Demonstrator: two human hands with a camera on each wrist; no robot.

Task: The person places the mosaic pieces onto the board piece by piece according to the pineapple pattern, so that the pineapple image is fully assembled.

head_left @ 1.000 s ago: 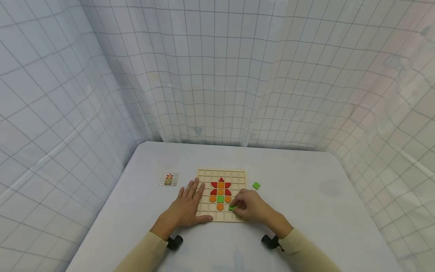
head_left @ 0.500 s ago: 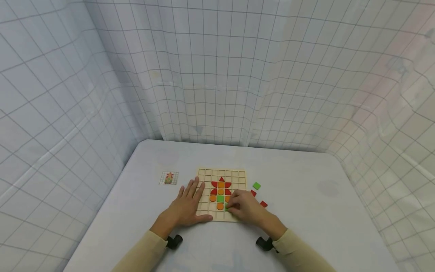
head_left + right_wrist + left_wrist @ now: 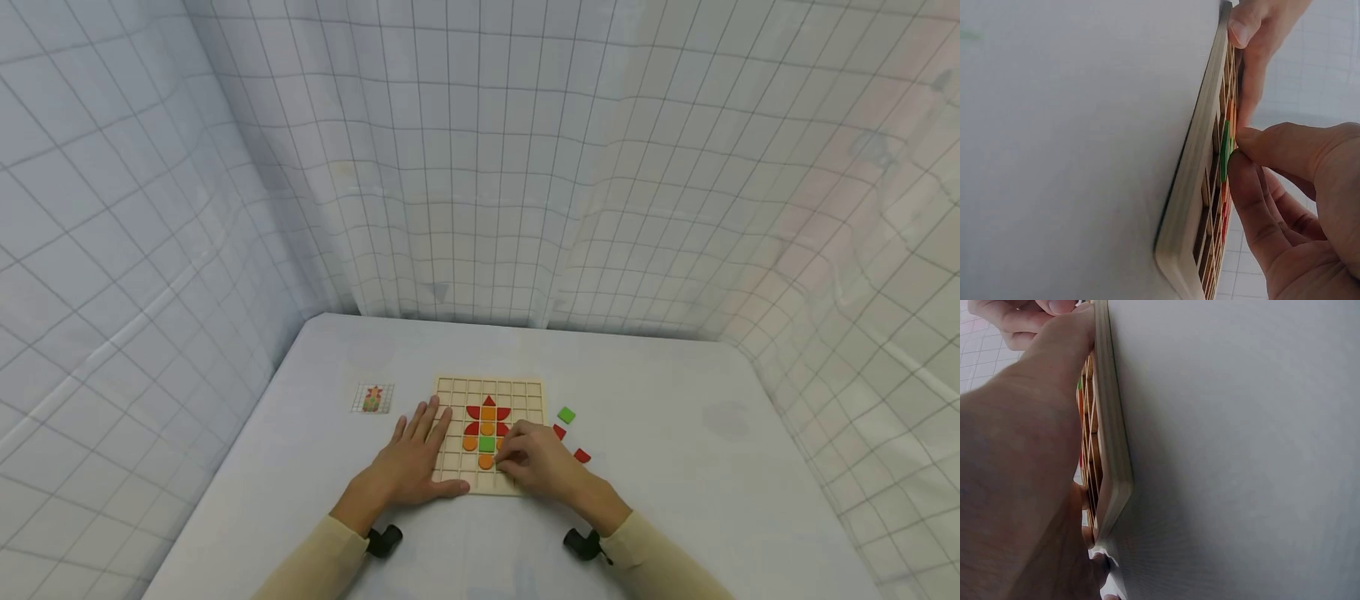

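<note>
A wooden grid board (image 3: pixel 528 388) lies on the white table, holding a figure of red, orange and green tiles. Spread flat across its left side, my left hand (image 3: pixel 408 468) rests with the thumb on the near edge. My right hand (image 3: pixel 546 463) is over the lower right of the figure. In the right wrist view its thumb and fingertip pinch a green square tile (image 3: pixel 1225 153) at the board's surface; the head view hides that tile behind the fingers. Just left of those fingertips sits an orange round tile (image 3: pixel 486 462), below another green square (image 3: pixel 487 444).
Right of the board lie a loose green square (image 3: pixel 566 414), a small red tile (image 3: pixel 559 432) and a red quarter-round (image 3: pixel 582 456). A pattern card (image 3: pixel 372 398) lies to the left. Checked curtains (image 3: pixel 487 208) stand behind the table and at both sides.
My right hand has shifted slightly left with the green square tile, towards the orange round tile, uncovering the red tiles to the right. My left hand has stayed in place.
</note>
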